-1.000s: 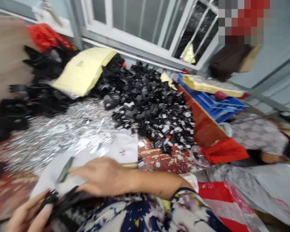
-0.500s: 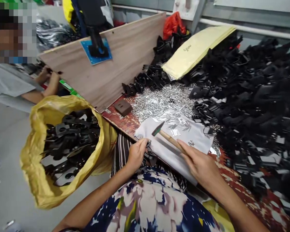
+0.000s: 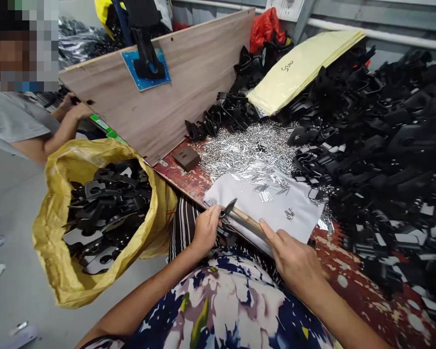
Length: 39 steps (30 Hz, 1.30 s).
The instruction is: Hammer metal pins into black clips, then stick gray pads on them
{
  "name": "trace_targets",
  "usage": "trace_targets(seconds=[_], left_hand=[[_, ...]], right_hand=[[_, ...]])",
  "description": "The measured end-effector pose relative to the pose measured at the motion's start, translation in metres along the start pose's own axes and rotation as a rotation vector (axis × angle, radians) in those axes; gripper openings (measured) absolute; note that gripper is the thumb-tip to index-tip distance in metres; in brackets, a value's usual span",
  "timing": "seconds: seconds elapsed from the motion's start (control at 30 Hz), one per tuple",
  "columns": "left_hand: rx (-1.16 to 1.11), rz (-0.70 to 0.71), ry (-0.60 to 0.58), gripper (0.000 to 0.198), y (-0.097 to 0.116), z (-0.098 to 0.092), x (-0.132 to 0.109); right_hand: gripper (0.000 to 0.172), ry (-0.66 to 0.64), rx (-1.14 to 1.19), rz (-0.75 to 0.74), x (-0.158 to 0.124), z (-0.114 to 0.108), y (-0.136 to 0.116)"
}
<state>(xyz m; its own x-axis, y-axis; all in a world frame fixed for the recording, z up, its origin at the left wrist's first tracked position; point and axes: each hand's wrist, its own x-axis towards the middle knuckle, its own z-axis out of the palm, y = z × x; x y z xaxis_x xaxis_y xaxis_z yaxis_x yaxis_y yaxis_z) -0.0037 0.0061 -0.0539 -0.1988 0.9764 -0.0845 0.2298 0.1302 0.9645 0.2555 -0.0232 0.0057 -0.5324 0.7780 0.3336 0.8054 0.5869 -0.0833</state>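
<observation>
My right hand [image 3: 292, 252] is wrapped around the wooden handle of a hammer [image 3: 247, 220]. The hammer's dark head is low at the table edge, right beside the fingertips of my left hand [image 3: 206, 228]. Those fingers pinch a small black part [image 3: 225, 233], mostly hidden behind the hammer head and my fingers; whether the head touches it I cannot tell. Under the hammer lies a grey-white cloth [image 3: 298, 198] with loose metal pins [image 3: 265, 196] on it. A large heap of silvery pins [image 3: 240, 150] spreads just behind.
At the left stands a yellow sack [image 3: 43, 232] holding black plastic parts [image 3: 101, 213]. Black parts [image 3: 396, 155] are piled over the right of the red table [image 3: 343, 264]. A brown block [image 3: 186, 158], wooden board [image 3: 196, 63] and yellow sheets [image 3: 301, 72] lie beyond. A co-worker [image 3: 14, 116] sits left.
The hammer has come down and to the left, from above the cloth to beside my left fingertips. My left hand keeps its pinch in nearly the same place. The view has shifted slightly.
</observation>
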Motion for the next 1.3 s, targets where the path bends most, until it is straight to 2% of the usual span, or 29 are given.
trace_targets(seconds=[0.1,0.17,0.3,0.4,0.47,0.53,0.63,0.67,0.7,0.77,0.83,0.87,0.9,0.93,1.0,1.07,1.13,1.2,1.3], left_hand=[[-0.048,-0.011,-0.045,0.045,-0.001,-0.006,-0.002],[-0.161,-0.006,-0.082,0.045,0.002,-0.012,-0.006],[-0.468,0.022,-0.134,0.046,0.015,-0.021,-0.011],[-0.545,-0.032,-0.164,0.042,0.029,-0.017,-0.009],[-0.574,-0.078,-0.215,0.040,0.035,-0.010,-0.004],[-0.604,-0.128,-0.287,0.043,0.039,-0.004,0.001],[-0.629,-0.177,-0.323,0.048,0.041,0.000,0.010],[-0.625,-0.182,-0.314,0.048,0.040,-0.001,0.012],[-0.618,-0.188,-0.307,0.048,0.040,-0.002,0.014],[-0.611,-0.207,-0.314,0.047,0.037,-0.005,0.019],[-0.616,-0.234,-0.346,0.047,0.034,-0.006,0.023],[-0.618,-0.246,-0.356,0.047,0.032,-0.006,0.025],[-0.619,-0.257,-0.361,0.048,0.029,-0.005,0.027],[-0.620,-0.270,-0.363,0.049,0.027,-0.004,0.030],[-0.633,-0.299,-0.383,0.051,0.022,-0.003,0.034],[-0.660,-0.327,-0.446,0.050,0.016,-0.006,0.039],[-0.698,-0.352,-0.540,0.046,0.009,-0.010,0.042],[-0.749,-0.369,-0.616,0.044,0.000,-0.015,0.045],[-0.778,-0.377,-0.690,0.048,-0.018,-0.015,0.051]], right_hand=[[0.051,-0.128,0.114,0.042,0.010,0.010,0.003],[0.050,-0.152,0.172,0.092,0.020,0.018,0.006],[0.038,-0.020,0.172,0.080,0.045,0.018,0.007],[0.037,0.024,0.409,-0.022,0.058,0.004,-0.006],[0.039,-0.058,0.583,-0.082,0.065,-0.001,-0.016],[0.033,-0.171,0.686,-0.079,0.070,0.000,-0.019],[0.022,-0.230,0.812,0.092,0.079,0.003,0.003],[0.021,-0.191,0.853,0.186,0.082,0.000,0.019],[0.022,-0.097,0.892,0.296,0.087,-0.006,0.038],[0.024,0.247,1.003,0.510,0.099,-0.025,0.079],[0.021,0.679,1.197,0.630,0.116,-0.046,0.116],[0.021,0.818,1.294,0.645,0.126,-0.054,0.129],[0.024,0.881,1.379,0.639,0.137,-0.058,0.137],[0.028,0.849,1.430,0.628,0.149,-0.058,0.139],[0.033,0.580,1.395,0.606,0.175,-0.041,0.132],[0.030,0.215,1.175,0.529,0.207,-0.012,0.116],[0.022,-0.026,0.817,0.359,0.247,0.018,0.102],[0.020,-0.102,0.525,0.237,0.298,0.040,0.096],[0.026,-0.091,0.331,0.205,0.385,0.057,0.098]])
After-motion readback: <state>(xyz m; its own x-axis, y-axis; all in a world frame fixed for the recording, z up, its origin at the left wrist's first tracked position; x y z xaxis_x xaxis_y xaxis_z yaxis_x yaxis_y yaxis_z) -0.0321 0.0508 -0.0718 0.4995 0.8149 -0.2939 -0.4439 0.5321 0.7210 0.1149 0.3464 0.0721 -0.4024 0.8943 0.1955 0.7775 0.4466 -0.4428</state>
